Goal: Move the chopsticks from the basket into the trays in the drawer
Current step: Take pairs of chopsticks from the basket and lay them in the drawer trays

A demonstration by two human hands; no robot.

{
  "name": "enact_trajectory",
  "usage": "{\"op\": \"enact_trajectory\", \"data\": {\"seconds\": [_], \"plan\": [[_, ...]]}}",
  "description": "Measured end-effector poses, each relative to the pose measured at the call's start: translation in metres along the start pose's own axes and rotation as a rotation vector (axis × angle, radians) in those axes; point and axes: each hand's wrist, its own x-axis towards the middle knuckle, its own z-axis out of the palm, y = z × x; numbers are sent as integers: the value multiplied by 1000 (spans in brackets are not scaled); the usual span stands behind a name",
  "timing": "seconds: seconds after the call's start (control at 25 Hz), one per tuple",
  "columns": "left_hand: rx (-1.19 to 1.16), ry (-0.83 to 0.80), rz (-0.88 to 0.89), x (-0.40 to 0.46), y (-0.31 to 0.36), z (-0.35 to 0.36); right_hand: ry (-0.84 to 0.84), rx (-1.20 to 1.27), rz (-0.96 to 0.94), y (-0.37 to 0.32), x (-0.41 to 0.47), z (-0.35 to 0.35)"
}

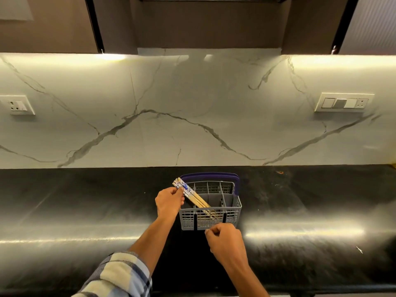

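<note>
Several chopsticks (194,195) lean as a bundle in the left part of the basket (211,217), their patterned tops jutting over its left rim. My left hand (169,201) pinches those tops; my right hand (225,239) is loosely curled and empty, just in front of the basket's near wall. They look light, stiff and smooth (likely to slip apart), so I'd grip all together near the tops. The basket sits mid-worktop (300,200), closer to the back edge, with bare room either side. The drawer is out of view.
</note>
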Motion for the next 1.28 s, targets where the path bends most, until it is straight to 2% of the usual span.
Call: {"op": "enact_trajectory", "data": {"seconds": [0.16, 0.32, 0.48, 0.64, 0.76, 0.84, 1.08, 1.28], "plan": [[-83, 14, 100, -1, 20, -27, -2, 6, -19, -7, -3, 0], [-167, -56, 227, 4, 70, -82, 81, 50, -166, -28, -11, -10], [-211, -258, 326, -18, 132, -137, 139, 117, -294, -60, -13, -27], [-146, -414, 338, -45, 152, -146, 34, 147, -391, -85, -15, -27], [-116, -471, 304, -53, 139, -139, -142, 458, -300, -76, -30, -20], [-100, -498, 287, -55, 129, -136, -216, 581, -266, -64, -38, -17], [-56, -640, 192, -68, 92, -118, -248, 485, -206, -22, -46, -5], [37, -733, -6, -108, -18, -88, -356, 250, 31, 66, -80, 38]]}}
